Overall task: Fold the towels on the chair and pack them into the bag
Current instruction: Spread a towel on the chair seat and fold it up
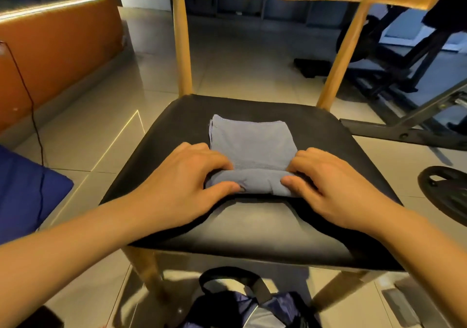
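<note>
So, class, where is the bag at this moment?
In the head view the bag sits on the floor at bottom centre, just in front of the chair seat.

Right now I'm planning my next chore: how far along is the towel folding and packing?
Done: the towel lies on the chair seat already folded to a narrow strip. In hand: the left hand and right hand grip its near end, rolled over onto itself. Left: finishing that fold and putting it into the bag on the floor below.
</note>
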Motion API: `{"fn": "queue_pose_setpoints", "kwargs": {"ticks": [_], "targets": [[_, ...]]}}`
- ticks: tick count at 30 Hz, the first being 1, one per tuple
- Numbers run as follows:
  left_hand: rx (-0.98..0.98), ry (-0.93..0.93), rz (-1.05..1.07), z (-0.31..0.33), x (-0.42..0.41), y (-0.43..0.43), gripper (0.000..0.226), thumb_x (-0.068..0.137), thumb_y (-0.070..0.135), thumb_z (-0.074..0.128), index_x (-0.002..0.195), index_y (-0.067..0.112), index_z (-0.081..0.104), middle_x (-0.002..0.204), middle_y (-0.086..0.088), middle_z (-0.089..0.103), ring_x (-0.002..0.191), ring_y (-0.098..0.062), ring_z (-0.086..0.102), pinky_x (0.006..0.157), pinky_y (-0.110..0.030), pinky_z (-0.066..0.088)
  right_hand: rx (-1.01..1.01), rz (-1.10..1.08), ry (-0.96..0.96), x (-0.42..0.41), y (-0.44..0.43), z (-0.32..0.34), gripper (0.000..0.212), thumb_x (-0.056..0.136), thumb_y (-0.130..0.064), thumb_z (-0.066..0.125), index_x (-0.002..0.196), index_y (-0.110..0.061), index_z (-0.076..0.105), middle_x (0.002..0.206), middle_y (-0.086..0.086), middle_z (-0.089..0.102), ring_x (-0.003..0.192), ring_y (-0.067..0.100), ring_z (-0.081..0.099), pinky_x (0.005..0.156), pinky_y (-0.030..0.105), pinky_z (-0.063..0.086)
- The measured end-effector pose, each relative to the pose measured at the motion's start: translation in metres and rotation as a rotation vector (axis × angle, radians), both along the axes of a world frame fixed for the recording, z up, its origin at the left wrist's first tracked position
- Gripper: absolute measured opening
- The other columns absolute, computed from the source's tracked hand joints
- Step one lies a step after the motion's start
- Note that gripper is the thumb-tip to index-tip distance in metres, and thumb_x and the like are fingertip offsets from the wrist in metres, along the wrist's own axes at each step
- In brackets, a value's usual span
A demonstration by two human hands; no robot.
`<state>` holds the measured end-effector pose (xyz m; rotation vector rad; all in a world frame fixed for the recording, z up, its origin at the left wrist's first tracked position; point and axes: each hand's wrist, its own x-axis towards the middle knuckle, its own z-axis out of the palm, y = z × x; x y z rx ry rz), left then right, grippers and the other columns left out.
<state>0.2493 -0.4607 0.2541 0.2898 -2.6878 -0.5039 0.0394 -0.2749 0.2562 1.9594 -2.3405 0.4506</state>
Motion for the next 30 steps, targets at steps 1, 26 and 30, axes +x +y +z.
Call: {"fn": "queue_pose_setpoints", "kwargs": {"ticks": [1, 26, 30], "targets": [[0.068, 0.002, 0.016, 0.002, -0.002, 0.0, 0.03, 0.093, 0.063, 0.053, 0.1, 0.037, 0.067, 0.085, 0.022, 0.062, 0.089, 0.002, 0.055, 0.075, -0.014, 0.038, 0.009, -0.015, -0.017, 0.001, -0.003, 0.0, 0.036, 0.103, -0.052, 0.033, 0.078, -0.031, 0.05, 0.077, -0.013, 0.05, 0.076, 0.01, 0.046, 0.069, 0.033, 0.04], [-0.171, -0.011, -0.057, -0.004, -0.009, -0.009, 0.044, 0.086, 0.064, 0.065, 0.117, 0.034, 0.073, 0.105, 0.017, 0.069, 0.092, -0.004, 0.053, 0.086, -0.026, 0.044, 0.05, -0.184, -0.395, 0.02, -0.003, 0.01, 0.04, 0.106, -0.027, 0.049, 0.067, -0.016, 0.051, 0.064, -0.006, 0.043, 0.059, 0.008, 0.038, 0.064, 0.029, 0.036], [0.182, -0.058, -0.067, 0.003, -0.012, -0.013, 0.021, 0.089, 0.047, 0.072, 0.107, 0.037, 0.073, 0.09, 0.017, 0.07, 0.089, -0.002, 0.06, 0.074, -0.021, 0.049, -0.113, -0.145, 0.093, 0.035, 0.006, 0.007, 0.018, 0.102, -0.039, 0.053, 0.107, -0.027, 0.065, 0.103, -0.01, 0.059, 0.094, 0.01, 0.051, 0.086, 0.031, 0.041]]}}
